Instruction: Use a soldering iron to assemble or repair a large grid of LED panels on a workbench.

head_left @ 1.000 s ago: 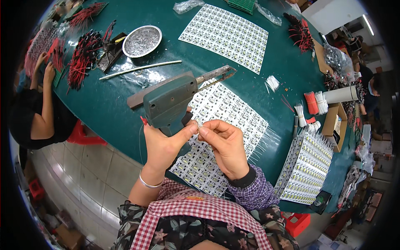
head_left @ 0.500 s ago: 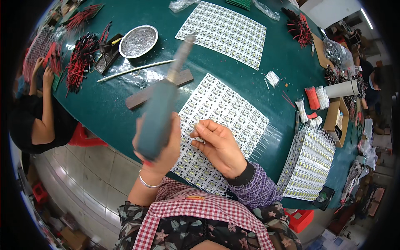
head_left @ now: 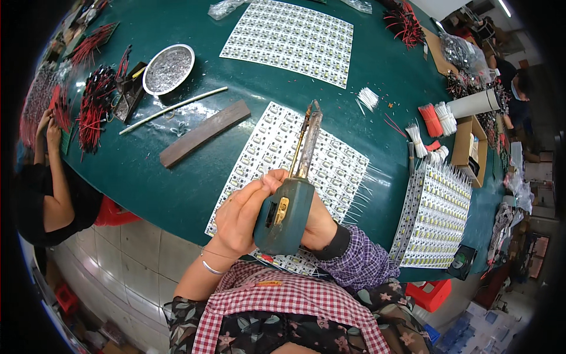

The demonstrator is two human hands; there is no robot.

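Observation:
A dark green soldering gun [head_left: 286, 212] with a long stained metal barrel is held up between my hands, its tip pointing away over a white sheet of small circuit boards [head_left: 259, 144]. My right hand [head_left: 321, 221] is closed around the gun from behind, on its right; the gun hides most of those fingers and the grip. My left hand [head_left: 236, 218] lies against the gun's left side, fingers pressed together near the fingertips behind the barrel. What those fingers pinch, if anything, is hidden. Thin white wires stick out from the sheet's right edge.
Left are a brown wooden bar [head_left: 203, 134], a white rod [head_left: 174, 110] and a metal bowl of scraps [head_left: 168, 69]. Another board sheet [head_left: 289, 41] lies at the far side. Stacked wired boards [head_left: 436, 215] stand right, near wire bundles [head_left: 430, 121]. A co-worker's arms [head_left: 53, 159] are far left.
The soldering gun has come nearer and to the right, from my left hand to between both hands. My hands have closed together around it. The view has shifted slightly.

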